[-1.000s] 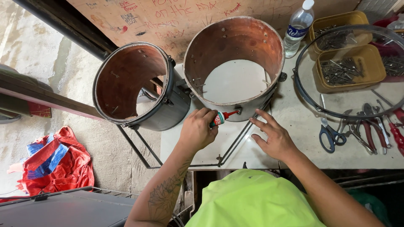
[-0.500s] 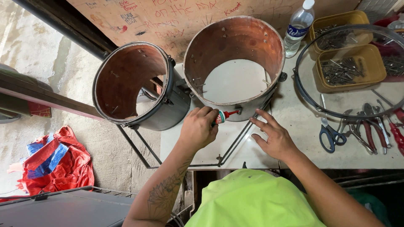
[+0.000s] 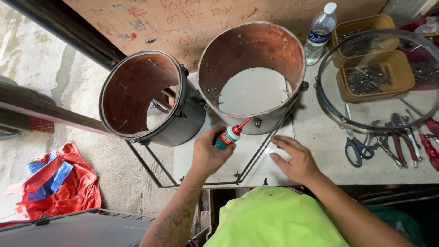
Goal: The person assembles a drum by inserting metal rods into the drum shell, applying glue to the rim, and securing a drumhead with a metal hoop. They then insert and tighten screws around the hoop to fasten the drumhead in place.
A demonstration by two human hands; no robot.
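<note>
Two drum shells stand in front of me, and I go from the left side. On the floor at the far left lies a red and blue cloth (image 3: 59,183). Next comes the dark shell (image 3: 146,98), which stands tilted at the table's left edge, its open side toward me. Just beside it, on the pale table (image 3: 320,146), the second shell (image 3: 251,73) stands upright, brown inside, and I can see the table surface through its open bottom. My left hand (image 3: 206,155) is below this shell; its fingers are curled tightly around a small glue bottle (image 3: 228,136), green body with a red pointed tip. The tip points up and right, very near the lower wall of the shell, but I cannot tell if it touches. My right hand (image 3: 295,158) lies flat on the table just right of the bottle, fingers stretched and a little spread, holding nothing. Thin metal rods (image 3: 263,148) run slanted between the two hands. Farther right a water bottle (image 3: 320,32) stands near the wall, then a clear hoop (image 3: 379,77) lies over yellow trays (image 3: 372,80) full of small metal parts. Below the hoop lie blue scissors (image 3: 356,148) and red pliers (image 3: 400,142).
</note>
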